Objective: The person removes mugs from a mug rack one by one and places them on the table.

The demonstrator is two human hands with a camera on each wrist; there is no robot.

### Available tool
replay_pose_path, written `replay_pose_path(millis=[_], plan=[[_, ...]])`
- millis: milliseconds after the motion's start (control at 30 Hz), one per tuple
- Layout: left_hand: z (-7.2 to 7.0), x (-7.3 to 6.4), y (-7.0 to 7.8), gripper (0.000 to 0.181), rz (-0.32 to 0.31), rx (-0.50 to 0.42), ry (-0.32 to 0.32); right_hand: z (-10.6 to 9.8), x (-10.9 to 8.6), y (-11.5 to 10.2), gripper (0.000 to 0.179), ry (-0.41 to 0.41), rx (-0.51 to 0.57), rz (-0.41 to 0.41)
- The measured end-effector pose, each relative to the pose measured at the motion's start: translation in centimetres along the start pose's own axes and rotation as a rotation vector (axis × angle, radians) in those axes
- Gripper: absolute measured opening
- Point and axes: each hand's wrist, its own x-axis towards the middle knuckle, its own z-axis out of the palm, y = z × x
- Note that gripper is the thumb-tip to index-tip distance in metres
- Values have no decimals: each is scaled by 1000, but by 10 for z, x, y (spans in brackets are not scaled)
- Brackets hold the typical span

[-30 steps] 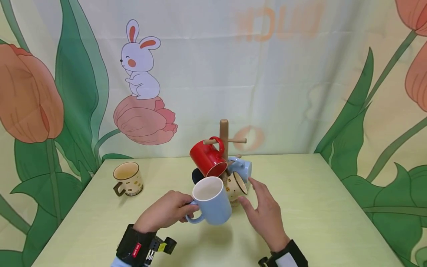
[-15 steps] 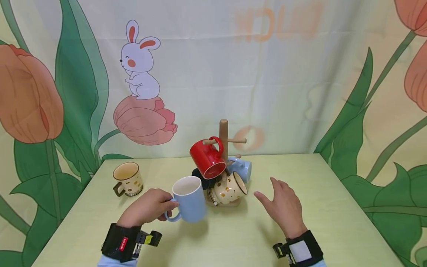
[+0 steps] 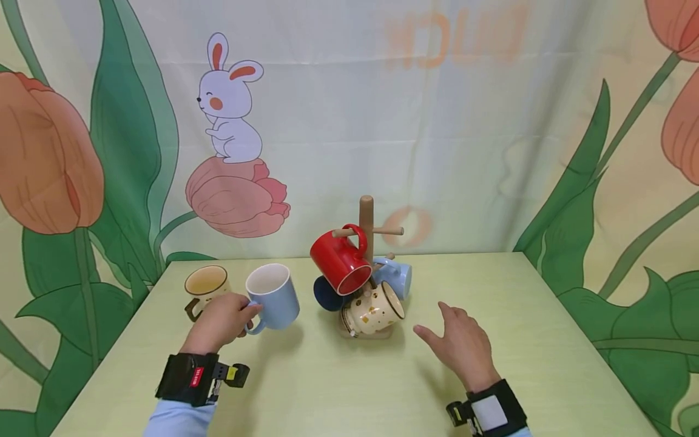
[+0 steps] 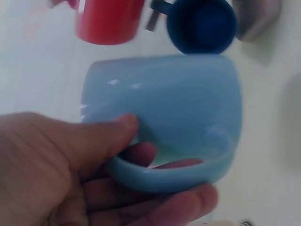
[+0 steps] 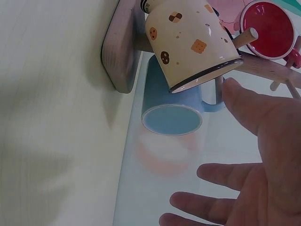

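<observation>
My left hand (image 3: 221,323) grips the handle of a light blue mug (image 3: 275,298), held upright above the table at the left; in the left wrist view the fingers curl through the mug's handle (image 4: 174,176). To the right of a wooden mug rack (image 3: 367,209), my right hand (image 3: 463,346) hovers with fingers spread and holds nothing. On the rack hang a red mug (image 3: 340,261), a cream patterned mug (image 3: 377,311), a second light blue mug (image 3: 397,278) and a dark blue mug (image 3: 326,295), partly hidden by the red one.
Another cream patterned mug (image 3: 210,282) stands upright at the table's left, its lower part hidden behind my left hand. A printed curtain (image 3: 338,121) hangs behind the pale table (image 3: 338,394). Bare pegs (image 3: 390,230) stick out near the rack's top.
My left hand has carried the light blue mug leftward from in front of the rack, toward the standing cream mug. My right hand has drawn away from the rack to the right.
</observation>
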Motion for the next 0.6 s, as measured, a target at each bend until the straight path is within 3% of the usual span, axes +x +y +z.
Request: replay_pose_path(millis=[400, 600], plan=[[20, 34, -20, 31, -68, 70, 210, 2, -2, 2, 77, -38, -3, 8], [26, 45, -30, 32, -105, 77, 264, 5, -2, 4, 76, -29, 0, 12]])
